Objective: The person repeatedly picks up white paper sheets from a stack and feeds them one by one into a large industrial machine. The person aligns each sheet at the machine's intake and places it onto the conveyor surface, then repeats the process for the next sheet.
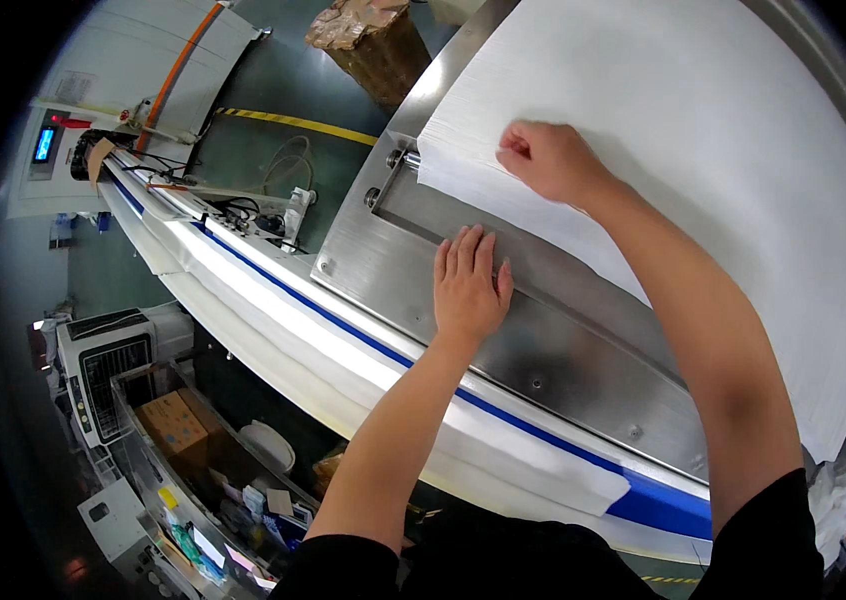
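The right hand [548, 160] is pressing, fist curled, on the wide white paper sheet stack [703, 170]. The left hand [469, 285], lying flat and open at seven o'clock from it, is resting on the brushed steel machine plate [543, 350], holding nothing.

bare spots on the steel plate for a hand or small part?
Bare steel plate lies between the left hand and the blue belt edge, and toward its upper-left bolts. Crowded: the white sheet stack under the right hand.

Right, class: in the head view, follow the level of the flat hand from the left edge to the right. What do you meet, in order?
Grey machine with grille → white strip with blue band → steel plate → left hand, flat on the plate → right forearm → white sheet stack.
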The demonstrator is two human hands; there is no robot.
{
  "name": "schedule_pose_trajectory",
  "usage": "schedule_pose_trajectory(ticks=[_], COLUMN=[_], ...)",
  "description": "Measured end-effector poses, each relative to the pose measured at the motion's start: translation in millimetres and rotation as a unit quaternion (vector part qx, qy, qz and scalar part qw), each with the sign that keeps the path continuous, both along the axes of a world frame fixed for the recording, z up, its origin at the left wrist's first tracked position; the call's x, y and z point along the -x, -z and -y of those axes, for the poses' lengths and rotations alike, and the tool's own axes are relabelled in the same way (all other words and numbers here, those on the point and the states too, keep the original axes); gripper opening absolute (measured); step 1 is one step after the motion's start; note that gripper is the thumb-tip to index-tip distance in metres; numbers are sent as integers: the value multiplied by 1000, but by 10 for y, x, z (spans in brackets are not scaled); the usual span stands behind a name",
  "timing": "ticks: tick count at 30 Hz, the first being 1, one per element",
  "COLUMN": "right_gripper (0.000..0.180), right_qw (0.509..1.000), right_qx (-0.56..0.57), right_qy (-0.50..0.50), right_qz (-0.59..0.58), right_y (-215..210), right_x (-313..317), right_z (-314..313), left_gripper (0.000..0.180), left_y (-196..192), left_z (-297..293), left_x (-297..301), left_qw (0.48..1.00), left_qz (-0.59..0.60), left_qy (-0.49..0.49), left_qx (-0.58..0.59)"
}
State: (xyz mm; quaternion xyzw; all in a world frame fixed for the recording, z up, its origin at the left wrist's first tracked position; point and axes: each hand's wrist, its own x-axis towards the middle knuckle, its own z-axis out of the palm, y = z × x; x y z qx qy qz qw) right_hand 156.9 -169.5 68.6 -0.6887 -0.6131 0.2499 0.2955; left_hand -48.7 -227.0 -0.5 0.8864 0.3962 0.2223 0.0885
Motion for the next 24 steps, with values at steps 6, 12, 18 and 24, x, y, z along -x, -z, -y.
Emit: schedule_pose_trajectory(ticks=[6,12,18,24], right_gripper=[21,17,16,16], right_qw=[999,996,994,992], right_qx=[22,0,-27,-47], right_qy=[36,62,79,83], right_qz=[24,62,77,81], right_y=[131,203,262,308], right_x=[14,29,11,-28], right_z=[-400,-350,-337,-371], left_gripper=[36,39,46,49], left_y=[32,-92,-206,-175], left_z=[-34,-129,-988,-1295], left_x=[16,-12,-138,-152], left_qw=[1000,998,993,992], left_qz=[0,33,67,-40], left_qy=[-1,-5,-1,38], left_qx=[23,45,-100,-115])
